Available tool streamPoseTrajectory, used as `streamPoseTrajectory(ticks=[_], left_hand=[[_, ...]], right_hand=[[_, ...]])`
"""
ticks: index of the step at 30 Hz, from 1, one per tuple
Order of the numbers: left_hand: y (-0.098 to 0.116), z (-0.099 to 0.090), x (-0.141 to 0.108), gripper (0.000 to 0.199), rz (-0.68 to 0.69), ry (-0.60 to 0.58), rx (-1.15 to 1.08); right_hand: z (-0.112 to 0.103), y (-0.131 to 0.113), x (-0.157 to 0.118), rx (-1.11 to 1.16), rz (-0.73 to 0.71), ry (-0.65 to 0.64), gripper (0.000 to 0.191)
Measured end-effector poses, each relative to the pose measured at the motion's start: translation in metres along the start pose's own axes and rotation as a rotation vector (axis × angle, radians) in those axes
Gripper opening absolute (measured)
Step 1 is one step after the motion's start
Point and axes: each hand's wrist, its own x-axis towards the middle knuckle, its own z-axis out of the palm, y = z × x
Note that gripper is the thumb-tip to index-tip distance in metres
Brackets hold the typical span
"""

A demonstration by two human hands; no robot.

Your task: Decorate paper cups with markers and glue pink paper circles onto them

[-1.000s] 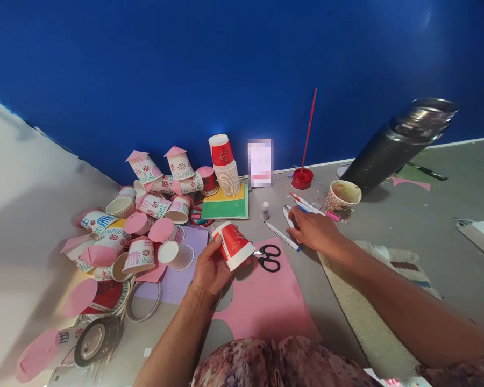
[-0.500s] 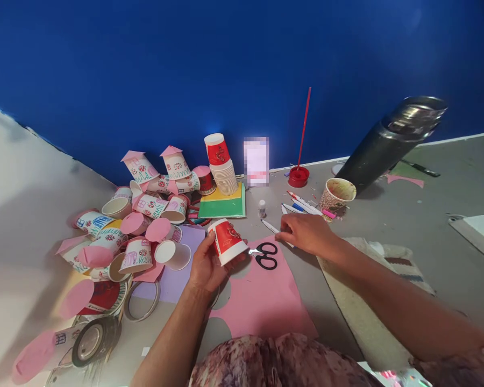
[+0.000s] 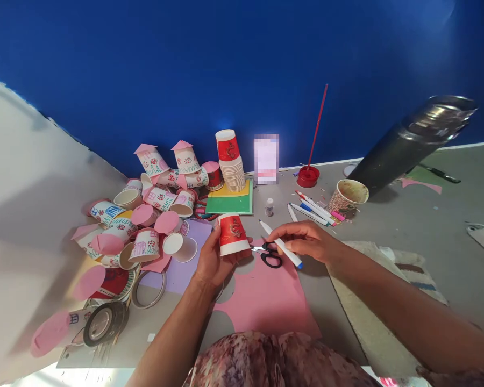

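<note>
My left hand is closed around a red and white paper cup, which sits rim down and slightly tilted, with a gold dragon print facing me. Between the fingers of my right hand is a white marker with a blue end at the lower right; its tip points toward the cup without touching it. Black-handled scissors lie just below the marker, on a pink paper sheet with rounded cut-outs. The scissors' blades are partly hidden near the cup.
Decorated paper cups with pink paper tops crowd the left. A cup stack stands on coloured paper. Several markers, a patterned cup and a black flask are at right. Tape rolls lie lower left.
My right hand has picked up the white marker from the table and brought it nearer the cup. In my left hand the cup has turned more upright. The view has shifted slightly.
</note>
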Motion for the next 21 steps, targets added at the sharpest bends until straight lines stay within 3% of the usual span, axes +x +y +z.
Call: streamPoseTrajectory(ticks=[2, 4, 8, 10, 13, 16, 21], left_hand=[[-0.001, -0.001, 0.0, 0.044, 0.011, 0.002, -0.007], [-0.002, -0.003, 0.001, 0.043, 0.008, -0.005, -0.012], [-0.003, -0.005, 0.002, 0.042, -0.041, -0.057, -0.017], [-0.004, -0.004, 0.002, 0.044, -0.069, -0.096, -0.02], [-0.006, -0.003, 0.002, 0.047, -0.104, -0.1, -0.022], [-0.011, -0.003, 0.002, 0.045, -0.135, -0.053, -0.009], [-0.016, -0.003, 0.001, 0.041, -0.149, -0.09, -0.023]], right_hand=[[0.005, 0.001, -0.002, 0.154, -0.026, -0.08, 0.051], [0.01, 0.002, -0.003, 0.157, -0.036, -0.048, 0.057], [0.017, 0.003, -0.001, 0.028, -0.092, 0.266, 0.037], [0.017, 0.004, -0.001, 0.036, -0.155, 0.377, 0.042], [0.018, 0.004, -0.002, 0.102, -0.236, 0.463, 0.042], [0.025, 0.002, -0.005, 0.127, -0.267, 0.513, 0.028], [0.035, -0.008, -0.008, 0.01, -0.343, 0.573, 0.013]])
